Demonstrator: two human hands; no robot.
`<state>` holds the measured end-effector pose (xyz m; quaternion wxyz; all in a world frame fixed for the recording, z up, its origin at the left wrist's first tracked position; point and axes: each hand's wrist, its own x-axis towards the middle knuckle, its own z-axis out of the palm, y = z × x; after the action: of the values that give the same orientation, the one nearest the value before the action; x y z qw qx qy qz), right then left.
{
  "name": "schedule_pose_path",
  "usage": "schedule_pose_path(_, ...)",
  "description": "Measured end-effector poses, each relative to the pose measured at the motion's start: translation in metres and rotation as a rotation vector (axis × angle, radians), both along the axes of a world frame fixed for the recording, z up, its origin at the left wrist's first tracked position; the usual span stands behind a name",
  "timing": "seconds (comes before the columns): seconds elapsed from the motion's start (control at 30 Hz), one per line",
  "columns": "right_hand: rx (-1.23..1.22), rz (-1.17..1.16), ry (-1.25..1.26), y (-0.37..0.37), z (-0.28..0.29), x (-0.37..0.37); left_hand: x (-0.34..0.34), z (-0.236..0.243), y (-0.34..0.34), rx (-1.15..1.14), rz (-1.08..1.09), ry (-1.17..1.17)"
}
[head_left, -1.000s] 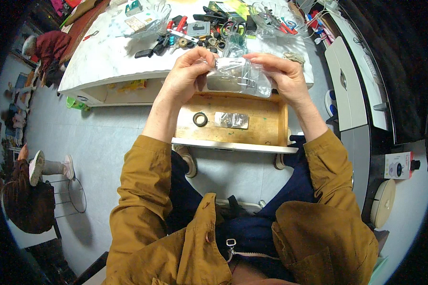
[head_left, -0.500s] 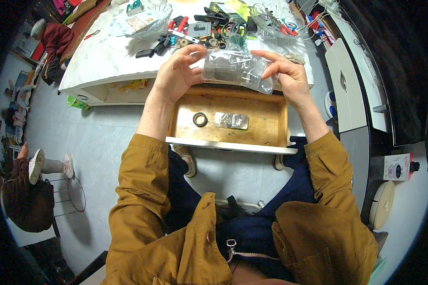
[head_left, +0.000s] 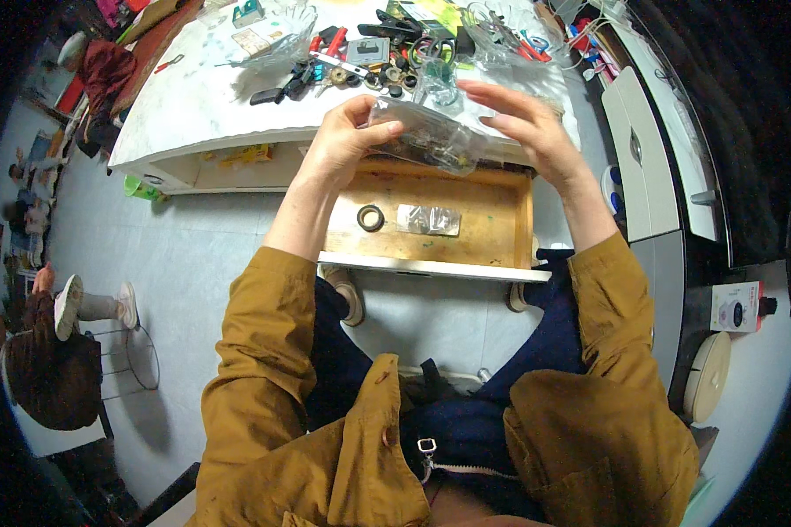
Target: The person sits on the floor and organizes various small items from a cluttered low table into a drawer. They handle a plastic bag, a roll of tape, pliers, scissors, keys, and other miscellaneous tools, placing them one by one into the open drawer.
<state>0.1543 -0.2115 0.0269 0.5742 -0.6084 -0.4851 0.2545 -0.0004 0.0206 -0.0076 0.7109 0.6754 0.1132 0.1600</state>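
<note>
A clear plastic bottle (head_left: 435, 136), crinkled and see-through, is held tilted above the open wooden drawer (head_left: 492, 241). My left hand (head_left: 341, 145) grips its left end between thumb and fingers. Off its right end, my right hand (head_left: 540, 136) is open, fingers stretched out and apart from the bottle. Inside the drawer lie a dark ring (head_left: 371, 218), which resembles a roll of tape, and a small clear packet (head_left: 428, 220). What the bottle holds, if anything, cannot be made out through the glare.
Small parts (head_left: 334, 75), tools and a grey square box (head_left: 368, 50) crowd the white tabletop (head_left: 193, 110). Clear bags stand at its back left and right. A cabinet (head_left: 646, 158) is close on the right. At the left, a person (head_left: 53, 373) sits on a wire-frame stool.
My right hand has let go of the bottle's right end and opened. The bottle has tilted, its right end lower, and my left hand has shifted slightly right and closed on it.
</note>
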Motion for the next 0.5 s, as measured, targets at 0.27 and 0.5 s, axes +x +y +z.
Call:
schedule_pose_path(0.27, -0.235, -0.083, -0.194, 0.024, -0.030, -0.022, 0.004, 0.004, -0.013, -0.121, -0.074, -0.043)
schedule_pose_path(0.5, 0.001, 0.035, 0.284, 0.012, -0.036, -0.023, -0.003, 0.009, 0.002, -0.257, -0.059, -0.056)
